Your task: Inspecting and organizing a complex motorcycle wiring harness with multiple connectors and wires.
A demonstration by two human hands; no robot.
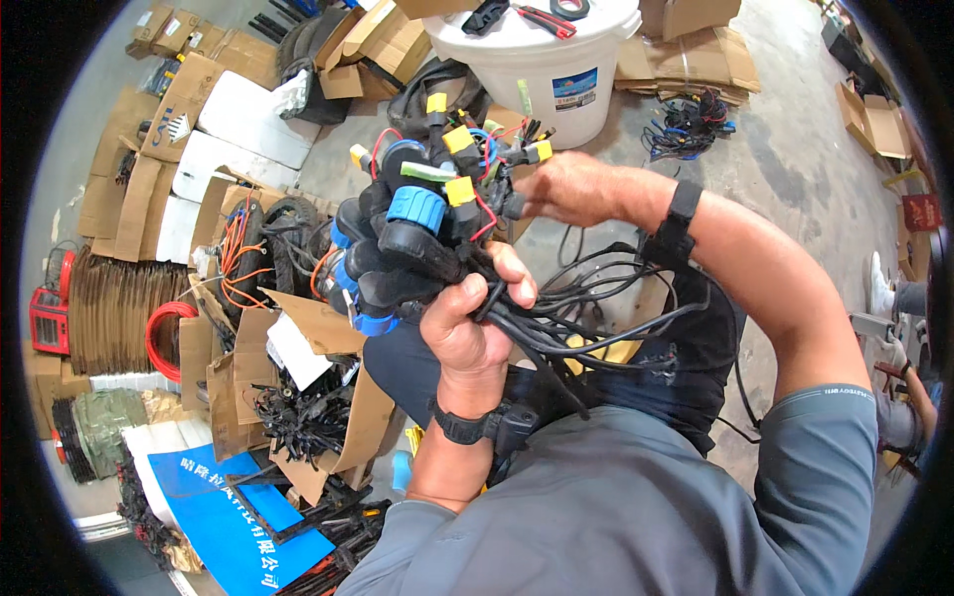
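My left hand (472, 313) is wrapped round a thick bundle of black cables (596, 338), whose loose ends trail to the right over my legs. Above that fist the cables end in a cluster of chunky black connectors (412, 248). Some carry blue ribbed collars (415, 207), and others have yellow tags (459, 191). Thin red and blue wires stick out among them. My right hand (566, 189) is closed at the right side of the cluster, close to a black plug end. Its fingertips are partly hidden, so what they pinch cannot be made out.
A white bucket (537, 74) with red-handled pliers (548, 22) on top stands ahead. Another cable pile (688, 127) lies on the floor to its right. At left are an open carton (363, 422) of black parts, stacked cardboard (129, 313) and a blue sheet (224, 517). Another person (899, 298) is at far right.
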